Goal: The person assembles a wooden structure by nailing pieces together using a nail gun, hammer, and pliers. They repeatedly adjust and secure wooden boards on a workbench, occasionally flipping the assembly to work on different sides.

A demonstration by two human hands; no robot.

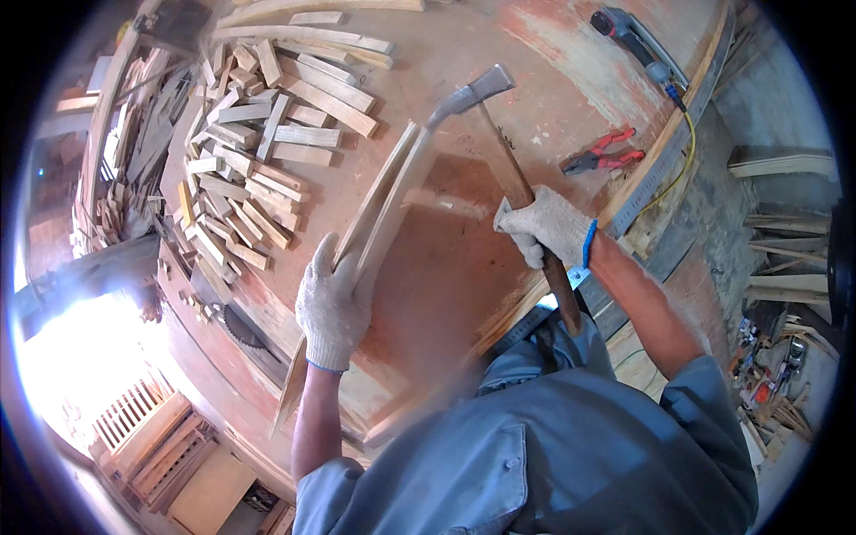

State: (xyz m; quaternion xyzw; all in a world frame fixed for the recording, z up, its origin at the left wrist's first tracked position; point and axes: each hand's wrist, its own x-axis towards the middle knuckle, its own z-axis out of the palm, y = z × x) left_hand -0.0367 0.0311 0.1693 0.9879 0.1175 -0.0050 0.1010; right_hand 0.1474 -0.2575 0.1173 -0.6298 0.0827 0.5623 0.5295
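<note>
My left hand (333, 301), in a white knitted glove, is closed around a pair of long, narrow wooden strips (392, 192). They slant up and away over the workbench (446, 267), with a slim gap between them, and a lower end sticks out below my wrist. My right hand (551, 223), gloved with a blue cuff edge, grips a claw hammer (505, 153) by its wooden handle. The hammer's metal head is at the far end, its curved claw close to the strips' far tips. Whether they touch, I cannot tell.
Several short wood blocks (305, 135) lie piled at the left. Red-handled pliers (615, 160) and a power tool (635, 43) with a yellow cord (690, 143) sit at the right. A toothed saw blade (239, 328) shows at the bench's left. Scrap wood (789, 232) stands far right.
</note>
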